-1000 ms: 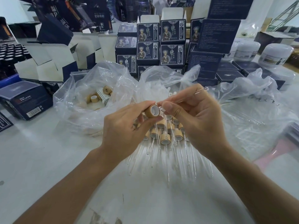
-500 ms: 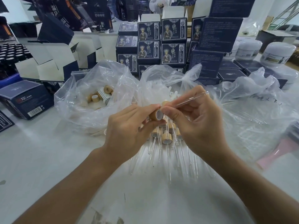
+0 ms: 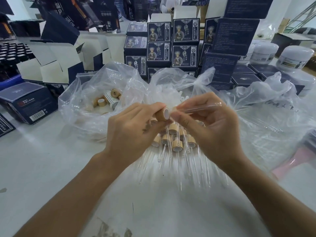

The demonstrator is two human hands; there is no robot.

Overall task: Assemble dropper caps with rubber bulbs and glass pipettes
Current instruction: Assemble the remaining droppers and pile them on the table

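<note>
Cap [image 3: 163, 115] pinched in left hand [image 3: 131, 129] fingertips — pipette [image 3: 200, 108] in right hand [image 3: 212, 127].

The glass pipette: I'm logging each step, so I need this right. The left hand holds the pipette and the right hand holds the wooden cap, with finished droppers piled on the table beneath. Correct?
The hands are swapped. In the head view the right hand pinches the glass pipette, while the left hand holds the wooden cap. The finished droppers do lie piled on the table beneath.

White table [image 3: 51, 168] carries assembled droppers [image 3: 176, 144], plastic bags [image 3: 95, 106], navy boxes [image 3: 27, 103], white jars [image 3: 294, 59]
</note>
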